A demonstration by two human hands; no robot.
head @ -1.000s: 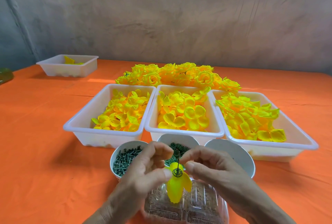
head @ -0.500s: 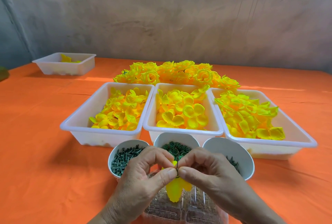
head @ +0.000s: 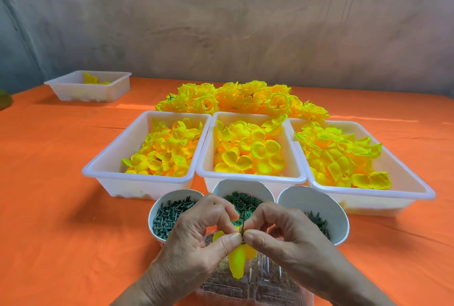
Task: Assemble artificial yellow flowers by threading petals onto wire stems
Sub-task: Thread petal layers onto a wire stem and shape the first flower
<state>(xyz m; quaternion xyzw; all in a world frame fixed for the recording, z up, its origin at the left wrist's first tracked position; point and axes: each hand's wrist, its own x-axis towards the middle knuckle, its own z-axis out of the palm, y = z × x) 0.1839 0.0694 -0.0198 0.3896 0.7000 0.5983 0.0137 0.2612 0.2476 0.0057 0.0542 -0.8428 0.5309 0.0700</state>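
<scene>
My left hand [head: 196,237] and my right hand [head: 282,232] meet fingertip to fingertip near the bottom centre. Between them they pinch a thin dark wire stem [head: 243,221] that stands upright. A folded yellow petal [head: 237,260] hangs from the stem below my thumbs. Behind the hands stand three white bowls: the left bowl [head: 157,210] holds dark green pegs, the middle bowl [head: 240,186] green rings, the right bowl [head: 309,198] a few dark pieces. Three white trays of yellow petals lie beyond: left tray [head: 108,165], middle tray [head: 248,115], right tray [head: 417,187].
A heap of finished yellow flowers [head: 240,96] lies behind the trays. A smaller white tray [head: 88,89] with a few petals sits far left. A clear plastic box [head: 255,288] lies under my hands. An orange cloth [head: 54,195] covers the table; a grey wall stands behind.
My fingertips have closed together on the stem. The green ring seen above the petal a second ago is now hidden between my thumbs, and the wire shows above them.
</scene>
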